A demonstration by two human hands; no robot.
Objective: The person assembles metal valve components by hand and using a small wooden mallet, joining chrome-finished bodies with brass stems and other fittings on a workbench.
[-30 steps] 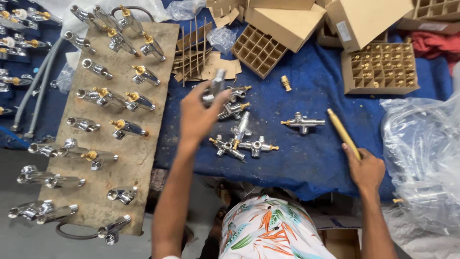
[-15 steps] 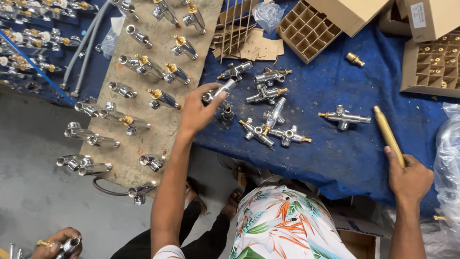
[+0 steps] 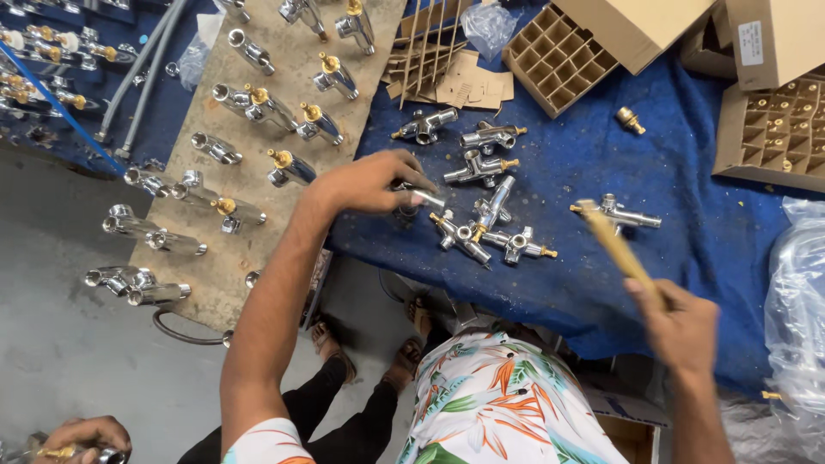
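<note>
At the lower left corner another person's hand grips a small chrome and brass fitting above the grey floor. Beside it a brown board carries rows of chrome valve bodies with brass ends, and more of them lie on the dark cloth at the far left, next to grey hoses. The left hand reaches over the board's edge onto the blue cloth of the desk; its fingers are curled shut around a chrome valve piece, whose end sticks out past the fingertips. Just right of it a loose cluster of chrome valves lies on the cloth, some touching one another, with three more a little farther up. Flattened cardboard dividers and a crumpled clear bag sit above these. An open carton with an empty cardboard grid stands beyond. A single valve lies apart, partly crossed by a wooden stick that the right hand holds in a closed fist, tilted up and leftward. A small brass nut lies alone higher up. At the right edge a second gridded box holds brass pieces in some cells, and a clear plastic bag bulges below it.
</note>
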